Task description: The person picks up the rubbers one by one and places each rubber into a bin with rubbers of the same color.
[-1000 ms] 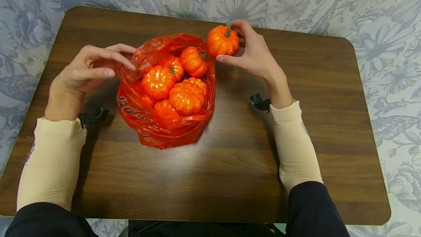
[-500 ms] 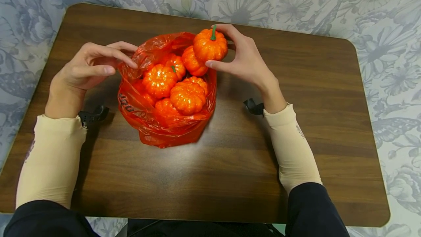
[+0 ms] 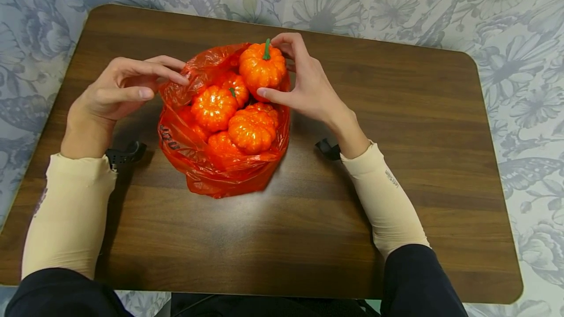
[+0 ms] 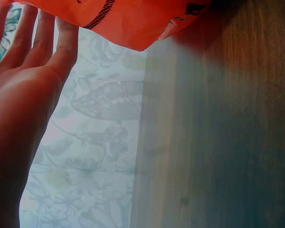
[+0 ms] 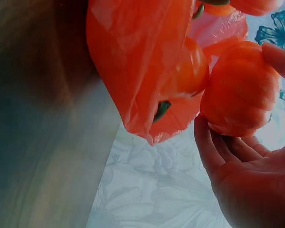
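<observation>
An upright red plastic bag (image 3: 224,180), its mouth spread wide, holds several small orange pumpkins (image 3: 213,109). Over the far right part of the mouth, my right hand (image 3: 308,82) grips one more small pumpkin (image 3: 262,70) with a green stem, thumb on the near side and fingers on the far side. The right wrist view has this pumpkin (image 5: 240,90) right beside another one in the bag. At the bag's left rim, the fingers of my left hand (image 3: 114,89) lie against the plastic, thumb apart from it. Their tips are hidden behind the bag (image 4: 133,23) in the left wrist view.
A brown wooden table (image 3: 418,136) with rounded corners carries the bag left of its middle. Floral wallpaper (image 3: 396,4) borders the table's far edge. Black wrist straps (image 3: 125,154) stick out from both beige sleeves.
My right hand has carried the pumpkin left, from beside the bag to over its mouth, covering a pumpkin inside. The left hand has barely moved at the rim.
</observation>
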### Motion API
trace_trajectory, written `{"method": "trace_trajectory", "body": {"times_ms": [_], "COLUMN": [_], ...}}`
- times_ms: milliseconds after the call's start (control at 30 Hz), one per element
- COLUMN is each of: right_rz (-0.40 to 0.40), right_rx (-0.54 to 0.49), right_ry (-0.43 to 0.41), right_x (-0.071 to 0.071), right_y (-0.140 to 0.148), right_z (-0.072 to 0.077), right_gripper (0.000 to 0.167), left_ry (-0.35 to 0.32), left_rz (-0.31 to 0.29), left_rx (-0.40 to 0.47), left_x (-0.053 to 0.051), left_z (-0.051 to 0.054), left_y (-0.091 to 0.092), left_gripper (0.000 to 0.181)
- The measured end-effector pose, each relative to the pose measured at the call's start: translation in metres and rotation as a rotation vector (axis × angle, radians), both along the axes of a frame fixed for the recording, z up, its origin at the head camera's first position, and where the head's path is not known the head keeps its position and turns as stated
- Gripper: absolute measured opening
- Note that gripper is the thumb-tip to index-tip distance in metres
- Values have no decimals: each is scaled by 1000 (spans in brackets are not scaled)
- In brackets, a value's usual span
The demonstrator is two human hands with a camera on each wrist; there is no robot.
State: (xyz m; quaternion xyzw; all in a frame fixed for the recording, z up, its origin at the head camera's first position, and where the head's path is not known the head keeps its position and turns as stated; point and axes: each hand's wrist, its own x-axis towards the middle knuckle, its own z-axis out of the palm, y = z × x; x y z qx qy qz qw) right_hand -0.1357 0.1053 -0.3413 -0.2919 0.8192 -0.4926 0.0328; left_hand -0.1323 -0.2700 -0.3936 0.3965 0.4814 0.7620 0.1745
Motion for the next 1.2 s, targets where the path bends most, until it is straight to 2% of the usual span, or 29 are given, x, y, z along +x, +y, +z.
{"method": "trace_trajectory", "body": {"times_ms": [100, 267, 333, 467, 567, 800, 1100, 1200], "right_rz": [13, 33, 39, 48, 59, 66, 44, 51], "right_rx": [-13, 4, 20, 40, 33, -47, -21, -13], "right_ry": [23, 108, 139, 168, 165, 58, 253, 294], "right_x": [2, -8, -12, -13, -12, -10, -9, -11], "right_y": [-3, -3, -1, 0, -2, -6, -7, -8], "right_z": [-1, -20, -28, -31, -32, -34, -36, -38], "right_gripper": [74, 79, 80, 79, 78, 75, 65, 63], "left_ry": [7, 17, 17, 13, 13, 13, 14, 17], "left_rz": [-6, -19, -12, 8, 11, 9, 27, 22], "left_rx": [-2, 2, -6, -34, -40, -40, -39, -28], "left_x": [1, 1, 1, 1, 1, 2, 1, 2], "left_z": [1, 0, -1, -1, -2, -1, 0, 0], "left_y": [0, 0, 0, 1, 1, 0, 0, 0], "left_gripper": [42, 42, 42, 43, 44, 44, 43, 43]}}
